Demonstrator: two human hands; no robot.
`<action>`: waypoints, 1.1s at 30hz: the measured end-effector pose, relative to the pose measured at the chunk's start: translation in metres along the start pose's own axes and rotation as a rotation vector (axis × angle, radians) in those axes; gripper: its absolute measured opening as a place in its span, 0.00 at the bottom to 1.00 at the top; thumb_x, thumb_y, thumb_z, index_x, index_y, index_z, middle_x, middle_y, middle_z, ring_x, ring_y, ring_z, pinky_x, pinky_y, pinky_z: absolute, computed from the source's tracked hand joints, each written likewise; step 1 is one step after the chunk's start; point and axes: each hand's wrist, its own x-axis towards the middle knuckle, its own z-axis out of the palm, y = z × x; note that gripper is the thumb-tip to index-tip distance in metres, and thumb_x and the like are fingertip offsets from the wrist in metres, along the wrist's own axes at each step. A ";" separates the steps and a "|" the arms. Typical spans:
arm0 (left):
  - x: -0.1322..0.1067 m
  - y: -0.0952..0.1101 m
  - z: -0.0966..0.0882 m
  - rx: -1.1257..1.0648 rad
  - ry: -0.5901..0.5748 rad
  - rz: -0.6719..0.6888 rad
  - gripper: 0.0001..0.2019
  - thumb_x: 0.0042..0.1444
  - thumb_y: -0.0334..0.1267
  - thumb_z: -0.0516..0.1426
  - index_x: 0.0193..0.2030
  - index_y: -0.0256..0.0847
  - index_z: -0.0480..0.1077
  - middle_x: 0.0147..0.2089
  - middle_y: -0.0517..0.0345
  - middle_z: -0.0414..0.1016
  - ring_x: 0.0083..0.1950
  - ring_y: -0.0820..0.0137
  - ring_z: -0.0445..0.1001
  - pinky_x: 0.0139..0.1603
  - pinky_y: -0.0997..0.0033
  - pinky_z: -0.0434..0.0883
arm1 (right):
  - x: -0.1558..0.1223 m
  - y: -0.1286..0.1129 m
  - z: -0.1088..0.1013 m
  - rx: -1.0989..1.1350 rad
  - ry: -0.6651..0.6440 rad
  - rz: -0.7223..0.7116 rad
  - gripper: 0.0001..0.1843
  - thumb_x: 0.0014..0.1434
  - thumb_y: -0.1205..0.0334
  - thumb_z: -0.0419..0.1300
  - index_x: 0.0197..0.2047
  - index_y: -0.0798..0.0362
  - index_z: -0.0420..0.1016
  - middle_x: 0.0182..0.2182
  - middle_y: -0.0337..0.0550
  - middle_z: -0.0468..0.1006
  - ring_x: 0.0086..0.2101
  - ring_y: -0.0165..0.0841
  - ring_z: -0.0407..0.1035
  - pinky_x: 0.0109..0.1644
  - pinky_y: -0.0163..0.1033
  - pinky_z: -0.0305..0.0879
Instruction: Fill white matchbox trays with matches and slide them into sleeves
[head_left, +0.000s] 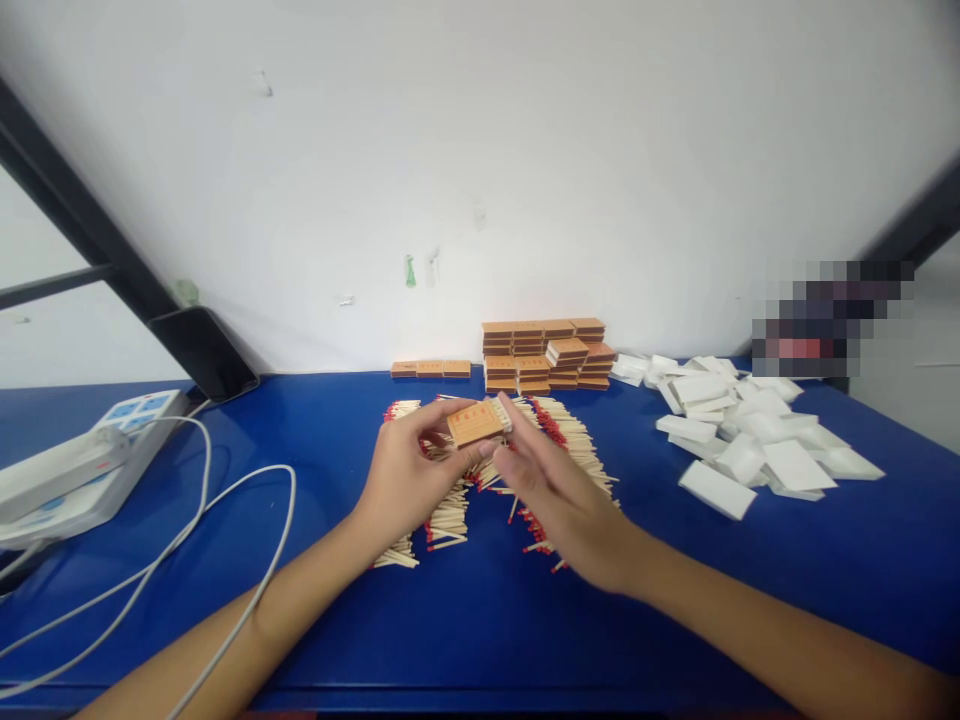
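An orange matchbox [476, 424] is gripped in my left hand [409, 460] between thumb and fingers, tilted above the blue table. At its right end a white inner tray [501, 410] sticks out a little, with pale matchsticks showing in it. The fingers and thumb of my right hand [559, 490] close round that end and touch it; part of their grip is hidden. Beneath both hands lie loose red-tipped matches, in a left heap [448, 520] and a right heap [574, 435].
Orange matchboxes [525, 340] are stacked against the wall, with a short row of boxes [431, 369] to their left. White paper trays [750, 425] lie piled at right. A power strip [82, 470], a white cable [292, 500] and a black phone [204, 350] are at left.
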 end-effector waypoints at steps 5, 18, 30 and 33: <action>-0.002 0.001 -0.001 0.036 -0.028 0.013 0.20 0.56 0.47 0.70 0.55 0.44 0.80 0.50 0.54 0.85 0.44 0.64 0.82 0.43 0.67 0.78 | -0.008 -0.001 0.005 0.004 -0.105 0.046 0.40 0.73 0.39 0.52 0.81 0.38 0.42 0.78 0.43 0.48 0.75 0.48 0.47 0.76 0.67 0.48; 0.101 -0.076 -0.065 0.767 -0.152 0.106 0.16 0.60 0.41 0.65 0.54 0.39 0.75 0.54 0.43 0.75 0.57 0.53 0.72 0.62 0.53 0.67 | 0.027 0.007 -0.038 -0.397 0.214 -0.346 0.24 0.73 0.51 0.55 0.69 0.42 0.65 0.66 0.49 0.70 0.64 0.46 0.66 0.69 0.61 0.65; 0.106 -0.133 -0.118 0.909 -0.102 -0.129 0.21 0.58 0.44 0.64 0.57 0.39 0.77 0.52 0.45 0.82 0.49 0.54 0.79 0.52 0.60 0.73 | 0.027 0.007 -0.040 -0.484 0.151 -0.401 0.16 0.73 0.57 0.56 0.60 0.46 0.73 0.59 0.52 0.75 0.61 0.47 0.69 0.66 0.60 0.68; 0.106 -0.135 -0.109 0.909 -0.081 -0.163 0.22 0.62 0.44 0.62 0.61 0.41 0.74 0.52 0.47 0.83 0.50 0.56 0.80 0.51 0.62 0.73 | 0.029 0.009 -0.042 -0.491 0.152 -0.409 0.14 0.72 0.57 0.56 0.58 0.45 0.74 0.57 0.51 0.76 0.60 0.47 0.70 0.65 0.60 0.69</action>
